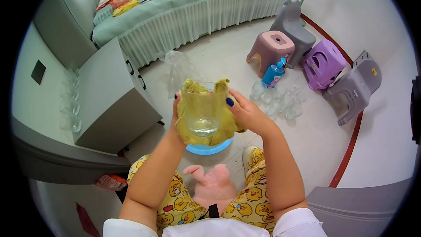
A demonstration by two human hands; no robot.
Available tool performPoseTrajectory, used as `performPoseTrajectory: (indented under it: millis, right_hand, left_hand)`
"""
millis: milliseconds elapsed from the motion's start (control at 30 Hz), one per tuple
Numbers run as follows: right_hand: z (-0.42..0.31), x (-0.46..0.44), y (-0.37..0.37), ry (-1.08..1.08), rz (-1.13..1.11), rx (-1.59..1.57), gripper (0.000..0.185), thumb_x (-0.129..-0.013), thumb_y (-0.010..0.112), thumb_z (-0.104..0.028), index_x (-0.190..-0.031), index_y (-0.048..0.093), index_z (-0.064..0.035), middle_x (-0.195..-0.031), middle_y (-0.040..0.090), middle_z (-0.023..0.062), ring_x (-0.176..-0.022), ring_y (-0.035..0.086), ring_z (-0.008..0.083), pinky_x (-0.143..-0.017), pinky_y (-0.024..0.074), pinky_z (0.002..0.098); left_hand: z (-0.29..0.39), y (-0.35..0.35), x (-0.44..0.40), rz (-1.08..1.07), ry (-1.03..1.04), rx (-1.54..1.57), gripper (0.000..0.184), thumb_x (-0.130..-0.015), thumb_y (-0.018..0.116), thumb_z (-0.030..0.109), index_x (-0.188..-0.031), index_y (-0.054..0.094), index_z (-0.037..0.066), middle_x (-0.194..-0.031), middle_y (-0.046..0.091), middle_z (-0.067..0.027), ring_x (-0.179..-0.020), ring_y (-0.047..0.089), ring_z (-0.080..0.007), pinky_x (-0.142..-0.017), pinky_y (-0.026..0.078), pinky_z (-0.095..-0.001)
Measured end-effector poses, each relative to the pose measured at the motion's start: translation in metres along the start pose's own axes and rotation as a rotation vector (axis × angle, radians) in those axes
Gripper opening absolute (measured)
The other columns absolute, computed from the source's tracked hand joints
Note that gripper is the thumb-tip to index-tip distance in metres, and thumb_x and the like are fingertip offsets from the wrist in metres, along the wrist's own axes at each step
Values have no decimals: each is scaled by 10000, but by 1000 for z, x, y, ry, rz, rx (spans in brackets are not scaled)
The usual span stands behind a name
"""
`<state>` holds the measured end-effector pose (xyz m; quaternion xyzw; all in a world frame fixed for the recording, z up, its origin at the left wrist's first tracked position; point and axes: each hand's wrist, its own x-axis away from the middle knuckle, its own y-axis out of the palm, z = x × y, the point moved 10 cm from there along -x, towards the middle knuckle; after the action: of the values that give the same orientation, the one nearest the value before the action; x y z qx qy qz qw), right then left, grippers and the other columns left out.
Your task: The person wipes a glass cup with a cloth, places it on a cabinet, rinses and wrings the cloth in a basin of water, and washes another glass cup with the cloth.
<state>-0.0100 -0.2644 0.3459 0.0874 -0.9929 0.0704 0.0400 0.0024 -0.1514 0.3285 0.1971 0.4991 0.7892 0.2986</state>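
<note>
A clear drinking glass (pixel 202 113) is held up in front of me, tilted so its thick base faces my body. A yellow-green cloth (pixel 228 127) lies around and behind it, with a fold standing up at the rim. My left hand (pixel 176 123) is closed on the glass through the cloth from the left, most of its fingers hidden. On the other side, my right hand (pixel 249 113) grips the cloth against the glass, its dark-nailed thumb near the rim. Below them, a light blue basin (pixel 206 150) shows partly on the floor.
Several clear glasses (pixel 276 101) and a blue pump bottle (pixel 273 74) stand on the floor at right, near a pink stool (pixel 271 48) and a purple stool (pixel 325 63). More glasses (pixel 70 109) stand on a grey cabinet (pixel 114 109). A plastic bag (pixel 175 68) lies ahead.
</note>
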Motion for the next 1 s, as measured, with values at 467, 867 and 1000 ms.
performPoseTrajectory:
  millis: [467, 867, 1000]
  right_hand:
    - [-45, 14, -7, -293, 455, 519, 251, -865, 509, -247, -735, 544, -36, -487, 451, 175, -428, 429, 345, -428, 328, 396]
    - [-31, 15, 13, -368, 419, -524, 533, -898, 492, -227, -1341, 281, -20, -1288, 351, 165, -1145, 397, 185, -973, 312, 301]
    - [-43, 18, 41, -554, 353, 443, 789, -867, 531, -304, -1386, 37, 27, -1416, 134, 269, -1301, 229, 367, -1027, 262, 380]
  left_hand:
    - [7, -16, -4, 214, 68, 81, 636, -798, 466, 623, -1147, 504, 94, -1158, 519, -108, -1064, 508, -268, -923, 421, -433]
    - [4, -13, -3, 282, 60, 23, 715, -792, 447, 636, -1254, 412, 93, -1170, 510, -107, -1050, 517, -287, -899, 426, -452]
    - [14, -23, -3, 391, 209, -437, 640, -818, 514, 538, -1255, 406, 84, -1140, 519, -86, -1012, 537, -227, -873, 437, -362]
